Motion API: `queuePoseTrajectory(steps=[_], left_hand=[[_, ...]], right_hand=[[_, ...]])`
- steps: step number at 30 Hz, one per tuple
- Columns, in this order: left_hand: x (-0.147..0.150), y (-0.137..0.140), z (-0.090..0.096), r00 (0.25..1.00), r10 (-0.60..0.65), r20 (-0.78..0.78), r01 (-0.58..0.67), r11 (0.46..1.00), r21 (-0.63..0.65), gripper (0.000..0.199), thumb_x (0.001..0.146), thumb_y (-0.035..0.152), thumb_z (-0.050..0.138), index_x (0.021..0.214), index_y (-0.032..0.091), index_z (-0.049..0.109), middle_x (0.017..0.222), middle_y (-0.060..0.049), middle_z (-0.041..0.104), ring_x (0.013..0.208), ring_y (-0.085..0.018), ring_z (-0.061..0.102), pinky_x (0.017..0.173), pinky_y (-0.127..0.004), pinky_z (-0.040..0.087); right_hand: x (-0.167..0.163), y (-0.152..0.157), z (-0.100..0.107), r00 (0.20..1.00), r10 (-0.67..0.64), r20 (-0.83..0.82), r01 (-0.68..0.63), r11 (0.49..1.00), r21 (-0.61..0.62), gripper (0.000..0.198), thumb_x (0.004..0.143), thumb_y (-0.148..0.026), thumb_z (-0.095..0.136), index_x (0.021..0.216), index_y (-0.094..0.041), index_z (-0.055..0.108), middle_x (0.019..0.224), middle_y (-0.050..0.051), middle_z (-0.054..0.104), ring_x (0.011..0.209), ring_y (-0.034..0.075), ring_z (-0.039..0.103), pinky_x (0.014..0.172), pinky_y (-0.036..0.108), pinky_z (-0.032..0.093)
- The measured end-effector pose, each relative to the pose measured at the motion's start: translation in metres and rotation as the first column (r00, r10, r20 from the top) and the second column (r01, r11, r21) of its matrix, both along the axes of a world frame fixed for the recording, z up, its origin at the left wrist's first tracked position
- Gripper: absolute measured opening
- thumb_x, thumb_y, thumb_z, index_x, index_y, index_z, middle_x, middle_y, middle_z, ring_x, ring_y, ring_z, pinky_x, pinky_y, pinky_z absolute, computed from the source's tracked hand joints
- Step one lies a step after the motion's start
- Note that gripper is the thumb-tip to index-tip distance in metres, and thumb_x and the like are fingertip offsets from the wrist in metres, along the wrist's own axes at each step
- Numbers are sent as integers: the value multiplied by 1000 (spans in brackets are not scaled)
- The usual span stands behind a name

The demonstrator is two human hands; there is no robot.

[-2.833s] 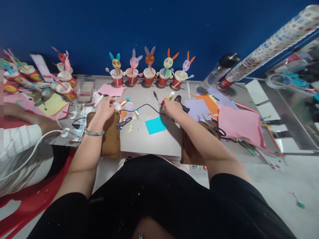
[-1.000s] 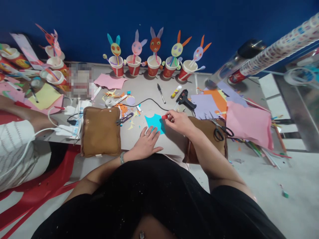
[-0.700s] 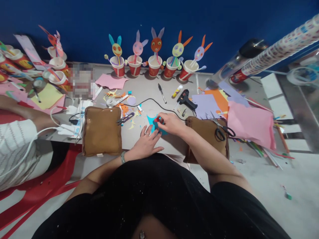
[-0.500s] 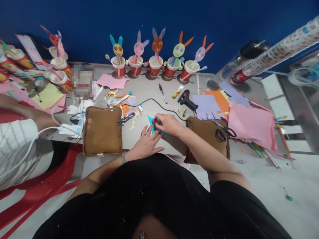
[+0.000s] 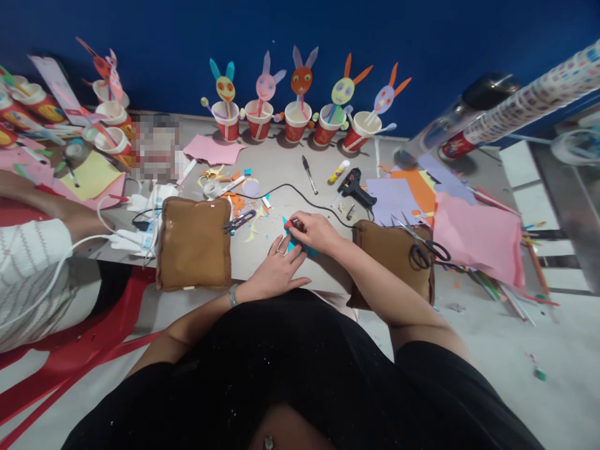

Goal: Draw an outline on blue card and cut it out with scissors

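Note:
My left hand point(image 5: 275, 267) lies with fingers spread, its fingertips resting on a piece of blue paper point(image 5: 311, 251) on the table. Over the same paper, my right hand point(image 5: 315, 231) pinches a small red round piece point(image 5: 289, 224), whose exact kind I cannot make out. Both hands cover much of the blue paper, with only its corners and edges showing. Left of the hands lie thread snips point(image 5: 240, 221) and yellow and orange paper scraps point(image 5: 253, 226). Beyond them are a black pen point(image 5: 309, 174), a glue stick point(image 5: 339, 172) and a black glue gun point(image 5: 356, 187).
Brown cushions point(image 5: 194, 244) flank my hands; scissors point(image 5: 422, 247) lie on the right one. Several red paper cups with rabbit-faced spoons point(image 5: 298, 125) line the back. Coloured paper point(image 5: 478, 237) is piled right. The glue gun's cord crosses the table. A person's arm point(image 5: 42, 200) is at left.
The view has shifted slightly, so the things at the back appear a little farther right. Both hands stay at the blue paper, the right still pinching the small red round piece.

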State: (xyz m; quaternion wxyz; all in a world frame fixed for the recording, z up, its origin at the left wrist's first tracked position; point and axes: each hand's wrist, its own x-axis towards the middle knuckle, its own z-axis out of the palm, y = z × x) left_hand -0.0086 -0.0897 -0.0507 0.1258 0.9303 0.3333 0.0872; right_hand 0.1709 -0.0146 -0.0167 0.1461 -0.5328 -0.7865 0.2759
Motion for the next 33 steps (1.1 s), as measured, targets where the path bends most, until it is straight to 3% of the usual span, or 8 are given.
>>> queuePoseTrajectory(steps=[7,14,19,21,25,29,33], left_hand=[[0,1,1,1000,-7,-14,7,1000,3,69,99,64,38,143,13,55,150,-17,52,151,-43,29,124,-61,22],[0,2,4,998,-22,-52,23,1000,10,68,97,64,43,140,12,56,146,-17,54,147,-43,35,123,-60,23],[-5,11,26,958,-182,-220,206,974,94,76,89,57,64,140,2,53,147,-25,53,141,-44,43,116,-58,31],[-4,16,41,923,-279,-263,319,940,123,66,87,51,69,130,2,60,143,-27,55,135,-42,48,110,-53,38],[9,27,61,883,-354,-309,400,911,101,23,94,16,53,106,4,69,105,-21,71,100,-30,66,83,-41,48],[20,32,58,867,-317,-385,370,927,68,31,88,-1,41,98,2,70,93,-20,71,91,-29,67,76,-39,46],[20,32,49,877,-286,-386,328,943,47,33,95,6,40,109,-2,68,106,-26,70,97,-32,66,79,-42,45]], right_hand=[[1,0,-2,998,6,-55,-7,1000,-8,18,92,-30,55,100,-18,66,74,1,67,64,14,55,66,25,36],[-2,1,-6,1000,15,-9,-15,999,32,16,92,-30,55,98,-19,65,79,4,68,68,16,55,68,27,36],[-2,1,-12,999,28,-39,-26,999,44,12,89,-27,57,95,-20,64,80,4,66,70,17,55,68,27,37],[-2,2,-14,998,22,-57,-20,999,43,12,88,-27,56,95,-20,64,78,3,65,69,16,54,67,27,36],[0,3,-17,993,9,-120,-4,999,38,13,86,-26,56,94,-19,65,74,1,62,66,15,52,66,27,35],[6,3,-20,972,32,-235,-29,999,16,13,84,-24,58,94,-19,64,74,0,63,65,13,51,66,26,37],[9,3,-21,965,31,-259,-23,999,34,11,84,-24,60,92,-18,64,73,-1,61,66,13,51,66,26,38]])
